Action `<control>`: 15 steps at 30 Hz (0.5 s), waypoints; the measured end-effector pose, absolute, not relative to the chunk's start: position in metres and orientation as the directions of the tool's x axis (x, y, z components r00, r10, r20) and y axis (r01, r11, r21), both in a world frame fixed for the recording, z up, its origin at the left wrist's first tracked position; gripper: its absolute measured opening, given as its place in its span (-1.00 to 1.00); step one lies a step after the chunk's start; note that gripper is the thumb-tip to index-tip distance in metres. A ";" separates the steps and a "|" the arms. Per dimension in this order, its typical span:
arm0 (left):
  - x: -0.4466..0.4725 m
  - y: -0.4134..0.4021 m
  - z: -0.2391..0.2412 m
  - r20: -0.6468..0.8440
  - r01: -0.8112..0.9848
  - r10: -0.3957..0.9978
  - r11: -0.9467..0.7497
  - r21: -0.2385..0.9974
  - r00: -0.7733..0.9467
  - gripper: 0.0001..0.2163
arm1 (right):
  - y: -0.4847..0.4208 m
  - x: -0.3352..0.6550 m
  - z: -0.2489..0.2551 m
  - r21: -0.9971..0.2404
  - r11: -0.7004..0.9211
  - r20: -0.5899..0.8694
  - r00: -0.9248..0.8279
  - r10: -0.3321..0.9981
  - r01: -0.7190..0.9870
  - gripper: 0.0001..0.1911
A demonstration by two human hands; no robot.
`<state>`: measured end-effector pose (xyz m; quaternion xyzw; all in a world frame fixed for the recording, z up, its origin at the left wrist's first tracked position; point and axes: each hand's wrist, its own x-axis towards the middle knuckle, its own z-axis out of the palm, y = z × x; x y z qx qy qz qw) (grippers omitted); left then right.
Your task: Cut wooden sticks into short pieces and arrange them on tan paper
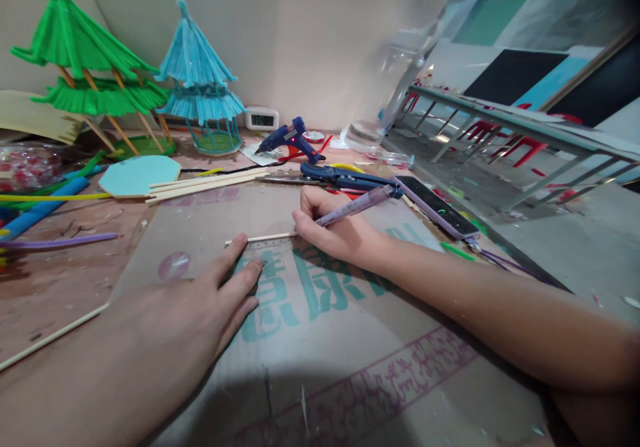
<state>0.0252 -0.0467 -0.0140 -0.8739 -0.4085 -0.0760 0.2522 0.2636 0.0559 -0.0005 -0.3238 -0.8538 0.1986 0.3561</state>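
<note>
A thin wooden stick (271,237) lies on the cardboard sheet (280,380), along a clear ruler (267,243). My left hand (220,293) presses down flat with fingers spread, the index fingertip on the stick's left part. In my right hand (330,223) is a purple pen (357,205), its tip by the stick's right part and hidden behind the fingers. Just beyond the hands, several more wooden sticks (210,185) lie together beside a pale blue octagonal piece (140,175).
At the back stand a green pavilion model (100,93), a blue pavilion model (203,87), a digital clock (262,119) and a blue glue gun (290,137). Blue-handled scissors (340,177) and a phone (436,205) lie beyond my right hand. Fuzzy stems (55,207) cover the left side.
</note>
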 end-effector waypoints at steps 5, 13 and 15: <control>0.026 -0.047 -0.017 0.346 0.738 0.652 -0.572 -0.359 0.674 -0.48 | 0.056 0.263 0.000 -0.539 0.734 0.503 -0.541 0.674 0.414 -0.74; 0.025 -0.048 -0.014 0.351 0.734 0.649 -0.547 -0.402 0.675 -0.45 | 0.057 0.264 0.000 -0.534 0.735 0.494 -0.551 0.672 0.418 -0.73; 0.024 -0.048 -0.014 0.332 0.740 0.668 -0.538 -0.403 0.666 -0.47 | 0.057 0.264 0.000 -0.535 0.735 0.494 -0.552 0.672 0.416 -0.73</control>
